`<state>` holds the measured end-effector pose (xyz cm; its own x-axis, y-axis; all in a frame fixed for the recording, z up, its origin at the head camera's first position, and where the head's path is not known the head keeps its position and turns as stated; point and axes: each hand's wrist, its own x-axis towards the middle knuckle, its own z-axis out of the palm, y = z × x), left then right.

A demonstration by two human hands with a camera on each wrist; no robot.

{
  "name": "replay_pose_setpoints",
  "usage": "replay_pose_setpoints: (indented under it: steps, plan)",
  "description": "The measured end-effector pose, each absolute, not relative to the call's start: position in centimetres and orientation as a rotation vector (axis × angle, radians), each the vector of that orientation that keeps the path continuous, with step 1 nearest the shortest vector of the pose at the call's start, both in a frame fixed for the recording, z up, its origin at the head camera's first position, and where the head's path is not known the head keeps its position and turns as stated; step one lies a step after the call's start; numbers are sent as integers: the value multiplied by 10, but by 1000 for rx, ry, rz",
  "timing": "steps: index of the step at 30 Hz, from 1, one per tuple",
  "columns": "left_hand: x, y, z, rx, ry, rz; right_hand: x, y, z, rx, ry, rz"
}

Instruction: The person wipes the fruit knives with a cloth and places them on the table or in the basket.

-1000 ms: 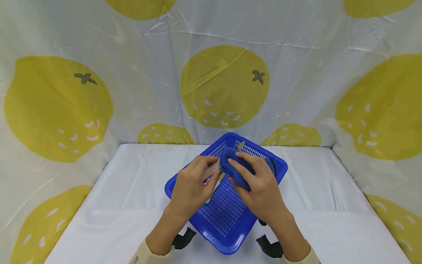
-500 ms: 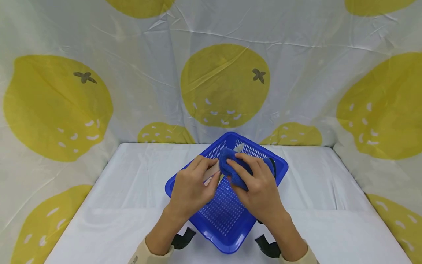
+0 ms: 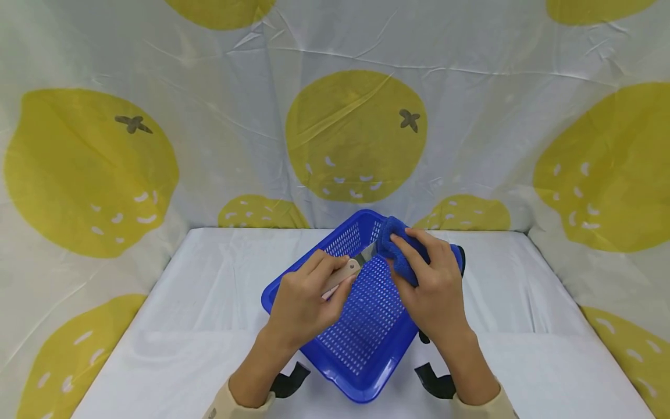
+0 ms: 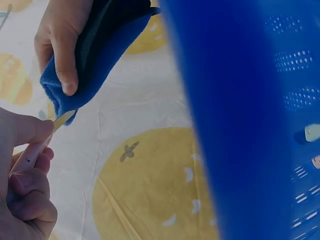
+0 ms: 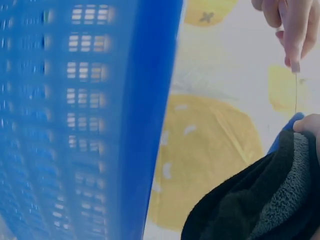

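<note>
My left hand (image 3: 306,291) grips the pale handle of a knife (image 3: 342,276), its fingers curled round it. A stretch of metal blade shows past the handle. Farther along, the blade runs into a blue cloth (image 3: 399,256), which hides the tip. My right hand (image 3: 431,285) pinches that cloth from above, fingers and thumb bent over it. In the left wrist view the cloth (image 4: 102,65) is folded at the blade, with a dark side showing. From the right wrist the blade appears edge-on as a thin line above the cloth (image 5: 260,200).
Below both hands a blue perforated basket (image 3: 335,378) stands on a white-covered table (image 3: 523,302). Pale green (image 4: 313,132) and pinkish pieces lie partly visible inside it. Black curved pieces (image 3: 290,381) sit by the wrists. A lemon-print curtain (image 3: 471,116) hangs behind.
My right hand has drawn the cloth to the right, away from the handle, and the blade near the handle now shows. The left hand has hardly moved.
</note>
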<state>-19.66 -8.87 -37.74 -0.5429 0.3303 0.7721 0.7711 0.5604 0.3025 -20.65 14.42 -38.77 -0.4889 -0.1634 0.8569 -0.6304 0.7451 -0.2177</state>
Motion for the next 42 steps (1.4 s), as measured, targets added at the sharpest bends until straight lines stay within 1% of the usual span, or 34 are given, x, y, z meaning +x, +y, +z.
replay_pose_setpoints:
  steps: [7, 12, 15, 22, 25, 42]
  plan:
    - [-201, -89, -379, -887, -2100, -828, -213, 160, -386, 497, -2029, 690]
    - [-202, -90, -380, -870, -2121, -852, -207, 161, -382, 492, -2014, 746]
    - [-202, -90, -381, -853, -2139, -853, -200, 152, -380, 567, -2015, 748]
    - [-203, -91, -382, -865, -2134, -852, -189, 122, -382, 835, -2009, 756]
    - [-203, -91, -381, -884, -2114, -852, -187, 115, -383, 868, -2018, 766]
    - [-203, -92, -378, -929, -2094, -810, -194, 122, -385, 747, -2024, 725]
